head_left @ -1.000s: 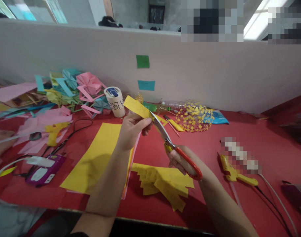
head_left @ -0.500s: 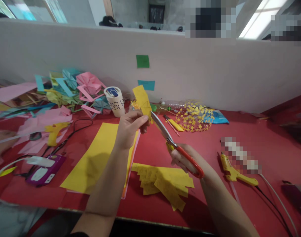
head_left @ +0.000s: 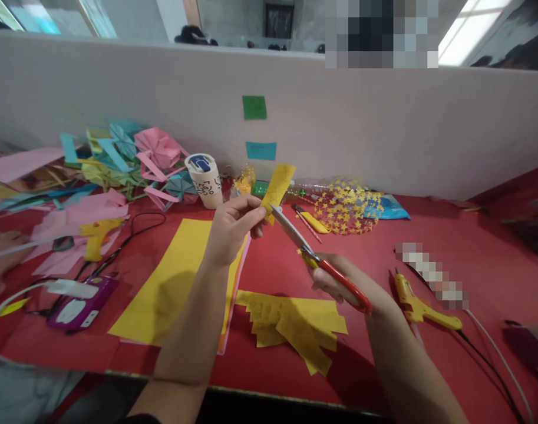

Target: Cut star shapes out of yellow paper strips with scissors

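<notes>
No text can be read, even on the white cup.

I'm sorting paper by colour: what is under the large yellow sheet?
Along the right side of the large yellow sheet, an orange edge and a pink edge show beneath. The rest is covered, so the number of layers cannot be told.

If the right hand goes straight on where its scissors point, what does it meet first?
Its scissors would probably meet the yellow strip in the left hand first; depth is unclear.

Yellow strip now right-leaning, apparently rotated
</notes>
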The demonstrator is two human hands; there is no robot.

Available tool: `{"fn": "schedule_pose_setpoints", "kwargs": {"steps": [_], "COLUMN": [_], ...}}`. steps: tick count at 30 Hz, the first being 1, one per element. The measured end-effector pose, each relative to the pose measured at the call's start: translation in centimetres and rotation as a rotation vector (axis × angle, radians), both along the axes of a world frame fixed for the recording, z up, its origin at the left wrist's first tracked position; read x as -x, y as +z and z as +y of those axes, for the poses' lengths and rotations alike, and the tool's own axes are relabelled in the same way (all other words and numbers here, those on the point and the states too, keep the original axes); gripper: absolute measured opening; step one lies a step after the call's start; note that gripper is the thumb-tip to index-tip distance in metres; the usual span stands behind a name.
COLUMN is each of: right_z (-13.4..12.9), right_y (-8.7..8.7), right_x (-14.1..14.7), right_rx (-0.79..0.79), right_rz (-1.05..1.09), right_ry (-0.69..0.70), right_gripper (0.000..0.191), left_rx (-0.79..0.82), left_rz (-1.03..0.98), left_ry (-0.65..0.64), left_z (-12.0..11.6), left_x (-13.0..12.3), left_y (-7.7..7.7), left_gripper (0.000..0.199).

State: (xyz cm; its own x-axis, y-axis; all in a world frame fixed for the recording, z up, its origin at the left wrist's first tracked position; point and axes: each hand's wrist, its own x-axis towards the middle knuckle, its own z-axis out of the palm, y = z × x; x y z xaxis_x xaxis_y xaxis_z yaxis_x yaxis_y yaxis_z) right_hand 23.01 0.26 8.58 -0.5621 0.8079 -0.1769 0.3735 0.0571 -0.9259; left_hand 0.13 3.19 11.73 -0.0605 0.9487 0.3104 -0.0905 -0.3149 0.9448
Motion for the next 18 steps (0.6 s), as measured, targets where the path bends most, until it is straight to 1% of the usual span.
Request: {"fn": "schedule_pose_setpoints", "kwargs": {"steps": [3, 10, 14, 18], "right_z": [-0.04, -0.02, -0.02, -0.03], "right_y": [0.29, 0.99, 0.67, 0.24], "right_x": [0.03, 0.29, 0.35, 0.51], "right_rx": [-0.010, 0.041, 0.058, 0.080], "right_rz": [0.043, 0.018, 0.020, 0.019], "right_ry": [0.019, -0.007, -0.010, -0.028], "right_gripper": [0.058, 0.060, 0.060, 0.062], "left_rx": [0.004, 0.004, 0.025, 0.032], "left_rz": [0.028, 0.067, 0.065, 0.050], "left_ry": [-0.004, -0.009, 0.001, -0.018], "left_z": [-0.07, -0.19, -0.16, -0.13], "left_x": [0.09, 0.42, 0.33, 0.11], "left_y": [-0.01, 0.24, 0.22, 0.14], "left_gripper": [0.008, 0.009, 0.011, 0.012]}}
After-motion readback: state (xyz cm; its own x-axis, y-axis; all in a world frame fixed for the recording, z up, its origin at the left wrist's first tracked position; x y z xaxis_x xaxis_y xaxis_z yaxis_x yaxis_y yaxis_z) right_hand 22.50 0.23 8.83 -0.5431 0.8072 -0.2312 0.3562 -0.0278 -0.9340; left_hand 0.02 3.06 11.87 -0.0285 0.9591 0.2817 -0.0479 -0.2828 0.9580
